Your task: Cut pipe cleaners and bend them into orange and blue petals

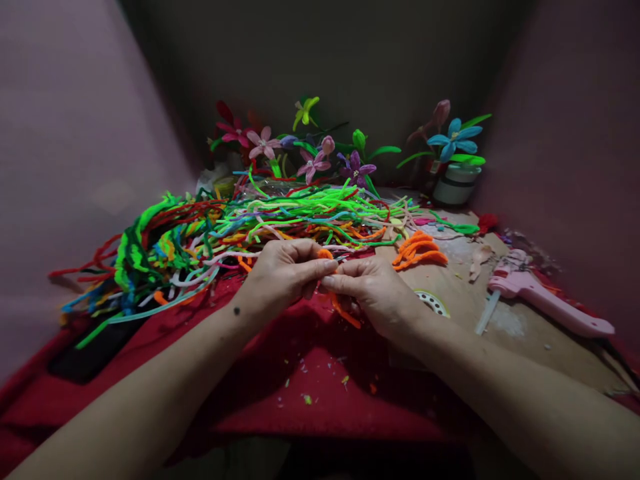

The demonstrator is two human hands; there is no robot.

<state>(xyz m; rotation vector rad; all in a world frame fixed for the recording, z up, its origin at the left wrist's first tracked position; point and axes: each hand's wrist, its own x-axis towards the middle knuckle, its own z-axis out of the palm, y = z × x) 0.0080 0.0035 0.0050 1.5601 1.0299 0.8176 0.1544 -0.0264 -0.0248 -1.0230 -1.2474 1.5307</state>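
- Centrally, an orange fuzzy stem [346, 315] is held above the middle of the table, a bent part showing over the fingertips and a loose end hanging below them.
- The left hand [287, 270] pinches it between thumb and forefinger, knuckles up.
- The right hand [374, 290] pinches it as well; the two hands meet, thumb tips touching or nearly so. A thin shiny bit between them is too small to make out.
- Under the hands lies a red cloth [240, 400], sprinkled with tiny scraps [307, 400] toward the table's front edge.
- Just beyond the right hand, a bunch of bent orange pieces [419, 251] rests on brown cardboard [463, 290], which covers the table's right side.
- Partly hidden by the right forearm is a round holed disc [434, 304].
- Nearer the right edge lies a pink glue gun [555, 303] with a translucent stick [487, 312] beside its body.
- A heap of coloured stems [310, 213] stretches from the left edge across the back, partly over a dark flat slab [85, 357] near the front left corner.
- Along the back edge stand fuzzy flowers [311, 163]; a blue one [454, 139] rises by a pale jar [456, 185] at the back right corner.
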